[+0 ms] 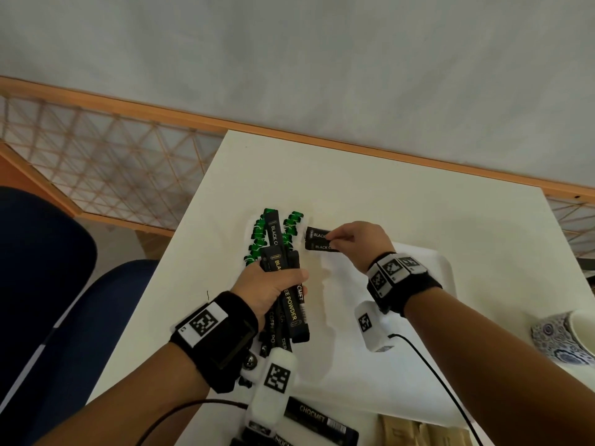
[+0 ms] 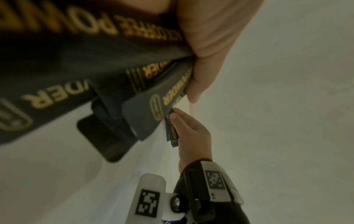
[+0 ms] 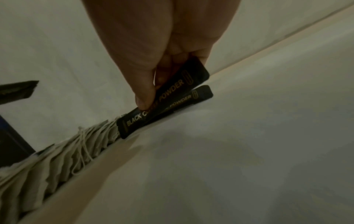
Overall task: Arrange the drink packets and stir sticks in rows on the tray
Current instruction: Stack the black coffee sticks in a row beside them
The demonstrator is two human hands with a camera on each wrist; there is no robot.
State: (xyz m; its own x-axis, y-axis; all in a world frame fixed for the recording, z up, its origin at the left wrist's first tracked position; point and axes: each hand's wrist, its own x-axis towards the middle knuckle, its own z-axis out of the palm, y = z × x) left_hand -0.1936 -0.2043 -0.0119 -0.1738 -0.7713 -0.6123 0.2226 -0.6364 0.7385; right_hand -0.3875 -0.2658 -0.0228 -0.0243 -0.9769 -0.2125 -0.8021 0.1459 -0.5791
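Observation:
My left hand (image 1: pixel 273 286) grips a bundle of long black coffee powder packets (image 1: pixel 291 304) above the white tray (image 1: pixel 441 268); the left wrist view shows the bundle (image 2: pixel 80 72) close up. Beside it, my right hand (image 1: pixel 335 241) pinches one black packet (image 1: pixel 317 235) at the tray's far edge, just over a second black packet (image 1: pixel 322 247) lying there. In the right wrist view the thumb and fingers (image 3: pixel 143 94) hold the upper packet (image 3: pixel 168 97) over the lower one (image 3: pixel 193 97). Two rows of green tea bags (image 1: pixel 257 241) stand at the tray's far left, partly hidden by the bundle.
More black packets (image 1: pixel 322 421) and tan wrapped items (image 1: pixel 421 432) lie at the near table edge. A blue-patterned cup (image 1: pixel 561 341) stands at the right edge. Blue chairs (image 1: pixel 48 284) are left of the table. A wooden lattice rail (image 1: pixel 106 162) runs behind.

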